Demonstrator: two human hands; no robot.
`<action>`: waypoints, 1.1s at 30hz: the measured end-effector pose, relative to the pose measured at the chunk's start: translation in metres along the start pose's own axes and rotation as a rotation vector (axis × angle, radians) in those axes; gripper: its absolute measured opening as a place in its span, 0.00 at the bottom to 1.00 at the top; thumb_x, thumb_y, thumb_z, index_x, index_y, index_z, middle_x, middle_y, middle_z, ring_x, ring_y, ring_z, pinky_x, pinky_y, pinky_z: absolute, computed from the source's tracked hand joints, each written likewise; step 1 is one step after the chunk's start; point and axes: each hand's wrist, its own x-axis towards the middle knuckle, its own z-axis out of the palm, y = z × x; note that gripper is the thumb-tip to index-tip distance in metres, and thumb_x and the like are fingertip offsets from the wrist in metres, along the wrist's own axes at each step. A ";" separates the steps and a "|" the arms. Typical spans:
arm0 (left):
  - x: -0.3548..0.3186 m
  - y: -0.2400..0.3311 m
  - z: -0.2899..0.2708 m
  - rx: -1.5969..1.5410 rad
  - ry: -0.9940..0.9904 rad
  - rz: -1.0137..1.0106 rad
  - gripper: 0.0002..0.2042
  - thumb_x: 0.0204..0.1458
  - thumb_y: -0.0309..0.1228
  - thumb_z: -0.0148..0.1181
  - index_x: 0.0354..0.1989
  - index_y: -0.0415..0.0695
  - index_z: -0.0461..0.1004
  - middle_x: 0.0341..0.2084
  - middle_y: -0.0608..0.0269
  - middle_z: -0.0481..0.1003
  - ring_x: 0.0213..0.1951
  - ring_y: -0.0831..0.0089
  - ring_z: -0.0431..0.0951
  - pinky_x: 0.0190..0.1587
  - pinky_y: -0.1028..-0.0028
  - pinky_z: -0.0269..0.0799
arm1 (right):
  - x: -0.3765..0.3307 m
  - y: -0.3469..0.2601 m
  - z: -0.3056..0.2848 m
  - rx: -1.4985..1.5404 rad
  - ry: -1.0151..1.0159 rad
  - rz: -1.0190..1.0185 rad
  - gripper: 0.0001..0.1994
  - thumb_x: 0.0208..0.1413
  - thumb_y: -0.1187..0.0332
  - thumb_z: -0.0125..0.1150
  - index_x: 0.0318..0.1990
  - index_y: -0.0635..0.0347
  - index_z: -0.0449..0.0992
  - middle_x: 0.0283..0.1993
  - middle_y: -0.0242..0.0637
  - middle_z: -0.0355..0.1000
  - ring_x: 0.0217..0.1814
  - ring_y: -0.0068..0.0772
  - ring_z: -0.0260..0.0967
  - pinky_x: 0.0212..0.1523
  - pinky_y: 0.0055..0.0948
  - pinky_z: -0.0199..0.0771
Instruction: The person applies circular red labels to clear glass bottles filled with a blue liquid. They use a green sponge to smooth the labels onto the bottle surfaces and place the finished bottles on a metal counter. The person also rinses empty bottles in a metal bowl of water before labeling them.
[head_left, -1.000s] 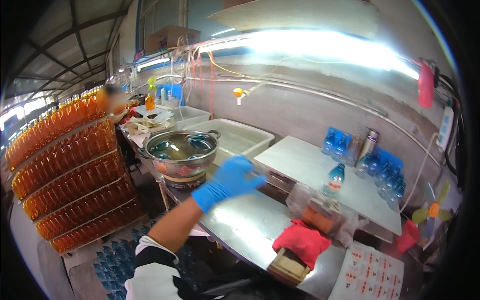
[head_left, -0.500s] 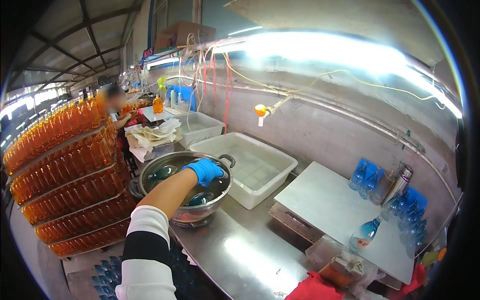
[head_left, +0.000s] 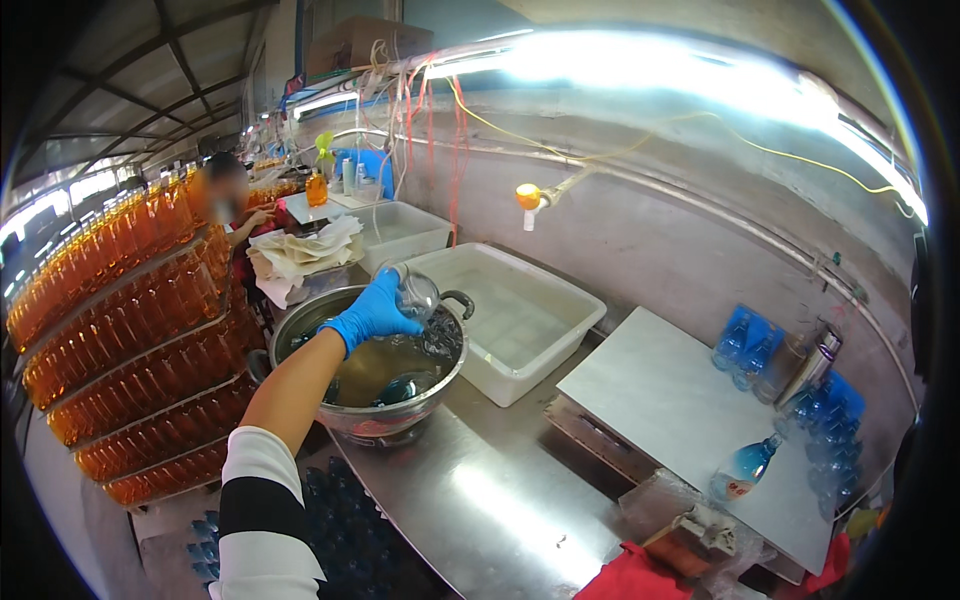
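My left hand (head_left: 375,312), in a blue glove, is closed round a clear bottle (head_left: 420,290) just above the water in a metal pot (head_left: 385,428). The bottle is tilted, its far part hidden by my fingers. A blue-tinted bottle (head_left: 405,388) lies partly under water at the pot's near right side. My right hand is out of view.
Right of the pot stands a white basin of water (head_left: 590,312). A white board (head_left: 650,385) bears a blue bottle (head_left: 747,468) and, behind it, several more bottles. Trays of amber-filled bottles (head_left: 130,350) are stacked at left, beside another person (head_left: 225,200).
My left hand has come up out of the pot, bringing a clear bottle into view. Water in the pot is stirred. The whole view has shifted slightly.
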 end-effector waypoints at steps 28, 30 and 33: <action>-0.065 0.235 -0.004 -0.851 0.024 -0.271 0.22 0.52 0.46 0.54 0.45 0.38 0.68 0.33 0.60 0.72 0.40 0.74 0.72 0.50 0.74 0.64 | -0.079 -0.067 0.404 0.388 -1.190 -0.679 0.50 0.36 0.64 0.72 0.64 0.63 0.42 0.49 0.45 0.66 0.44 0.32 0.68 0.44 0.29 0.71; -0.037 0.199 -0.030 -0.549 -0.236 -0.314 0.23 0.52 0.47 0.54 0.44 0.36 0.69 0.31 0.57 0.73 0.40 0.71 0.74 0.44 0.73 0.68 | -0.063 -0.047 0.382 0.240 -1.259 -0.404 0.41 0.36 0.68 0.72 0.58 0.64 0.52 0.43 0.41 0.68 0.42 0.29 0.68 0.42 0.28 0.71; -0.032 0.133 -0.028 0.221 -0.317 -0.319 0.28 0.42 0.48 0.60 0.44 0.36 0.70 0.34 0.45 0.74 0.35 0.57 0.75 0.40 0.65 0.69 | -0.042 -0.039 0.343 -0.123 -1.405 -0.050 0.35 0.36 0.67 0.72 0.52 0.67 0.58 0.33 0.38 0.69 0.28 0.26 0.69 0.31 0.26 0.72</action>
